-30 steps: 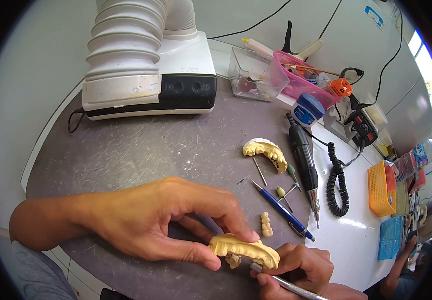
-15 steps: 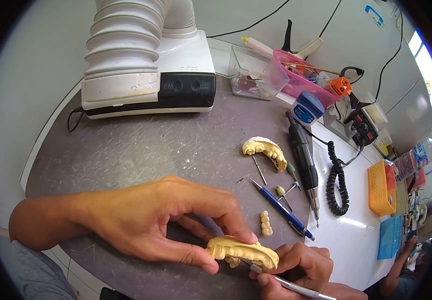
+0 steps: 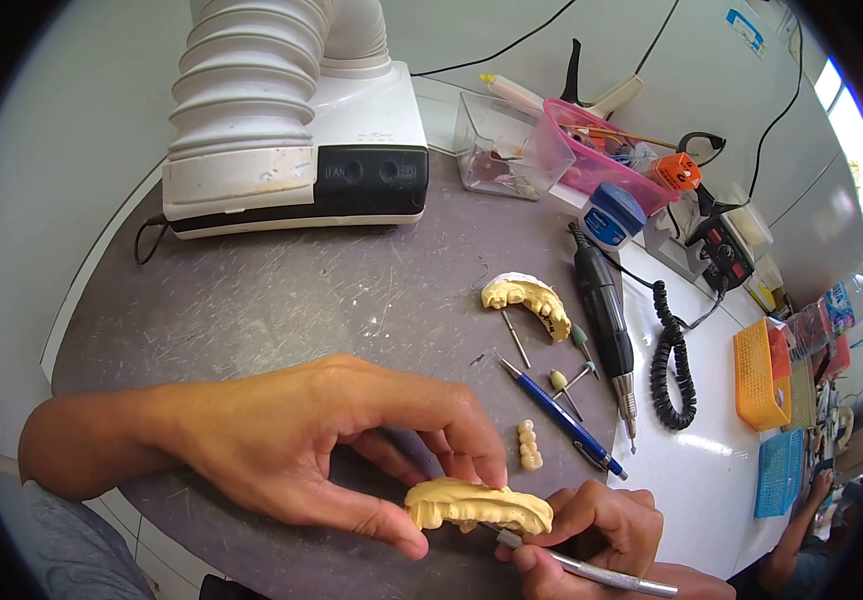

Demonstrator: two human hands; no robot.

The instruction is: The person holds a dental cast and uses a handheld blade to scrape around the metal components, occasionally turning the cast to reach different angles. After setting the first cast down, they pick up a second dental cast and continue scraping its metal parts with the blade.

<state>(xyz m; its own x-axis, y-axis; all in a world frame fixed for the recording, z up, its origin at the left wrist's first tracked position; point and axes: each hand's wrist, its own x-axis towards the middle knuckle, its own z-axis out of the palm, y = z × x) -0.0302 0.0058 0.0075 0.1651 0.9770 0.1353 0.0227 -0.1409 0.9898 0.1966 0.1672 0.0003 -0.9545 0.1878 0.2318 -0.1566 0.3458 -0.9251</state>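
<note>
My left hand grips a yellow plaster dental model between thumb and fingers, just above the table's near edge. In my right hand is a silver craft knife with a knurled collar, held like a pen. Its thin tip reaches the underside of the model, where the end is hidden. Right fingertips also rest close by the model's right end. Beyond the hands lies a small tooth-coloured dental bridge. A second plaster dental model, curved and partly white, sits farther back on the table.
A blue mechanical pencil, several mounted grinding bits and a black handpiece with coiled cord lie right of centre. A white extractor unit stands at the back. Behind are a clear box, a pink basket and a blue jar.
The held model has shifted slightly left and rolled a little, showing less of its underside. My left fingers have moved slightly along its top edge. The knife has stayed against it.
</note>
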